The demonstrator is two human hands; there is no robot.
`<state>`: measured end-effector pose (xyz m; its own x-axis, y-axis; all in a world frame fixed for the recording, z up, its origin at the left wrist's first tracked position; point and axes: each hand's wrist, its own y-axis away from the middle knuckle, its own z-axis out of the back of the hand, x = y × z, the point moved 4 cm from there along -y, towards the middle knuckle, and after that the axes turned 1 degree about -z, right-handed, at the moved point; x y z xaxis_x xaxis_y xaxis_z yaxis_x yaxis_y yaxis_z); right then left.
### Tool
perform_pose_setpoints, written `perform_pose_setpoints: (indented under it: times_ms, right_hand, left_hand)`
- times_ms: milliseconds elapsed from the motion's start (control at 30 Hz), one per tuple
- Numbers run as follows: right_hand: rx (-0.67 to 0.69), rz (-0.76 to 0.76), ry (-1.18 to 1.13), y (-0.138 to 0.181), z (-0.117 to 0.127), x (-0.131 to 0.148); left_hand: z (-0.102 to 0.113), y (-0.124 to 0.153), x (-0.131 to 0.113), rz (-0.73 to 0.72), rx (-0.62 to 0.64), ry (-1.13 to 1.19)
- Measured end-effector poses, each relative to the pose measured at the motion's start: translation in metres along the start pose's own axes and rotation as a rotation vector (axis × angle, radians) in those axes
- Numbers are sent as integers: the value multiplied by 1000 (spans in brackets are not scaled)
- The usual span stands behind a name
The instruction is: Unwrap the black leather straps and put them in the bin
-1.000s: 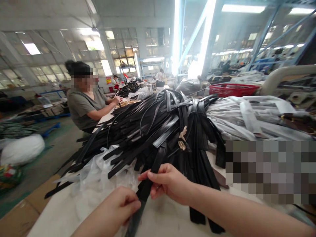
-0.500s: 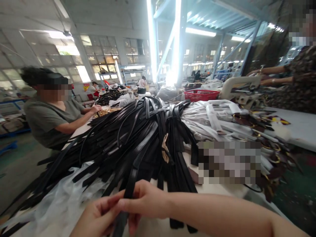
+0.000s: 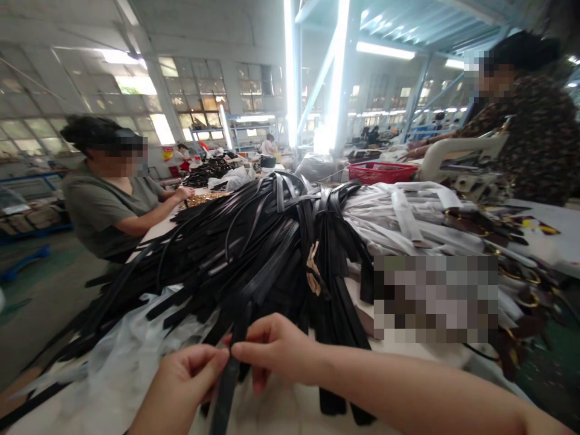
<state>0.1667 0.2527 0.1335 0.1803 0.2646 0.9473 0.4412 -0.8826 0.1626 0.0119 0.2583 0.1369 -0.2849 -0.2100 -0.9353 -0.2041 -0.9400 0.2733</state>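
Observation:
A black strap (image 3: 225, 386) runs from the pile toward me, between my two hands at the front of the table. My left hand (image 3: 183, 377) pinches its left edge with thumb and fingers. From the other side, my right hand (image 3: 276, 350) grips the same strap, thumb on top and fingers curled beneath. Just beyond my hands spreads a large heap of black straps (image 3: 254, 248). A tan tie (image 3: 313, 269) lies around a bundle in that heap. Crumpled clear plastic (image 3: 122, 350) is to the left of my left hand.
White-wrapped straps (image 3: 408, 211) with brown ends and gold rings lie at the right. Behind them are a red basket (image 3: 380, 171) and a beige machine (image 3: 462, 151). One co-worker (image 3: 109, 199) works at the left; another person (image 3: 534, 121) stands at the far right.
My view has swung slightly left, so the scene sits farther right. My hands still hold the strap, with the left fingers now nearer its edge. The person at the right has leaned more into view.

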Motion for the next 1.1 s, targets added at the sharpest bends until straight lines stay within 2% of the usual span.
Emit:
perform_pose_setpoints:
  times_ms: [67,133,167,333,567,733,800,867,1000,1100]
  right_hand:
    - [-102,18,-161,-3,8,4]
    - [-201,40,-221,-4,15,7]
    - [-205,46,-200,-4,15,7]
    - [-42,31,2,2,4,2]
    - [-51,-34,-126,-1,8,-3]
    - [-70,24,-6,1,5,0]
    - [-68,30,28,1,4,0]
    - [-83,19,-27,-2,6,-1]
    - [-208,-4,-332,-10,21,-1]
    - [-202,12,-350,-13,27,2]
  left_hand:
    - [-4,2,-2,-22,30,-20]
    - [-8,4,-6,-40,49,-45]
    - [-8,5,-8,-48,43,-57]
    - [-4,6,-17,-88,-31,-127]
    - [-10,8,-15,-61,35,-39]
    - [-11,5,-14,-118,-42,-18]
    - [-11,4,-15,-121,-35,6]
    - [-13,4,-16,-114,-13,28]
    - [-15,4,-17,-115,3,18]
    - [-15,4,-17,-138,-19,-48]
